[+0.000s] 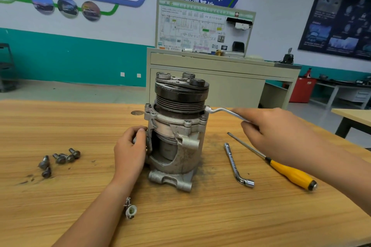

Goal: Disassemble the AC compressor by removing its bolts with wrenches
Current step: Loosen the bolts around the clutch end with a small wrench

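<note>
**Compressor.** The compressor (176,132) stands upright on the table (60,206), pulley end up, between the two hands. Bolt heads show on its upper flange at the left and front. The rear of the flange is hidden behind the pulley.

**Left hand.** The left hand (130,152) grips the left flank of the housing. Its thumb lies on top and its fingers curl round a short stub. What the stub is cannot be made out, and the fingertips are hidden against the casting.

**Right hand.** The right hand (275,132), to the right of the compressor, clasps the wrench (222,110) by its shank. The handle end is concealed inside the hand. The cranked head reaches left from the hand to the flange edge, just under the pulley. The head covers the fastener, so whether it is seated cannot be confirmed.

**Below the right hand.**
- A screwdriver (281,166) with a yellow handle lies on the table just under the hand.
- An L-shaped socket wrench (234,164) lies between the screwdriver and the compressor, touching neither.

**Left of the left hand.** Loose bolts (60,159) lie well apart from the hand in a cluster. They overlap, so the count is uncertain.

**Beside the left forearm.** A small pale plug (130,209) lies on the table; its detail is blurred.

Both forearms are cut off by the frame edges.
</note>
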### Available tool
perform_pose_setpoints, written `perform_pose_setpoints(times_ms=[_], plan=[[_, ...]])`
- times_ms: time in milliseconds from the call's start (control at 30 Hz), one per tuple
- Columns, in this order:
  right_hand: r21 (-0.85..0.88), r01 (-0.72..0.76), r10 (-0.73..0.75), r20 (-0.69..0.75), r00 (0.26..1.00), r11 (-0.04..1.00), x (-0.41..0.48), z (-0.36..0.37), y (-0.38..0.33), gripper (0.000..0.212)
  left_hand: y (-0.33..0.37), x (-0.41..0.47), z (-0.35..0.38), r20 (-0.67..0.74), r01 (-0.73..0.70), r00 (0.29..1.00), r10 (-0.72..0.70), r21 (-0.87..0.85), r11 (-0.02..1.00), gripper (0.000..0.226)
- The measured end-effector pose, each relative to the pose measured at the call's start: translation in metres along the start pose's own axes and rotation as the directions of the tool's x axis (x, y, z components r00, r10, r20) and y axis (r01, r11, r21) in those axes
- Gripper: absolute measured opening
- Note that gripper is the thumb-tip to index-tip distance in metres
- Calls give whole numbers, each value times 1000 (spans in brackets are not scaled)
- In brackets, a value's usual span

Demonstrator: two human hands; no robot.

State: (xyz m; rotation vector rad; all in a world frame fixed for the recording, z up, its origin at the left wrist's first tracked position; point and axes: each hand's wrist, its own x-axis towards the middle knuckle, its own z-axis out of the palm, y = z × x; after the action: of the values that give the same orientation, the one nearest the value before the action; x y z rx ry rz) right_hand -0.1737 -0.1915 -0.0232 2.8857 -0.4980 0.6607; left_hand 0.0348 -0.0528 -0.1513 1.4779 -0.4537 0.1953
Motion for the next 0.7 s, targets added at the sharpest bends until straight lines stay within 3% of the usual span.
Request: perform_pose_setpoints(times_ms=[167,267,400,533,700], plan=[[-176,-21,33,70,997,984,3,-2,-10,38,1,0,0,-4,-14,1000,14,16,1000,28],[-399,13,32,106,994,917,8,-5,-23,33,1,0,0,-8,0,1000,0,1,1000,28],[-546,113,5,210,978,830,5,-12,-44,28,1,0,0,-4,9,1000,-9,-4,1000,27],[-596,159,-23,229,973,787,4,-5,-43,47,3,-1,1,-2,11,1000,-11,1,1000,28],[-472,138,-70,159,985,871,0,6,-15,41,5,-2,0,3,13,1000,-13,-1,1000,27]])
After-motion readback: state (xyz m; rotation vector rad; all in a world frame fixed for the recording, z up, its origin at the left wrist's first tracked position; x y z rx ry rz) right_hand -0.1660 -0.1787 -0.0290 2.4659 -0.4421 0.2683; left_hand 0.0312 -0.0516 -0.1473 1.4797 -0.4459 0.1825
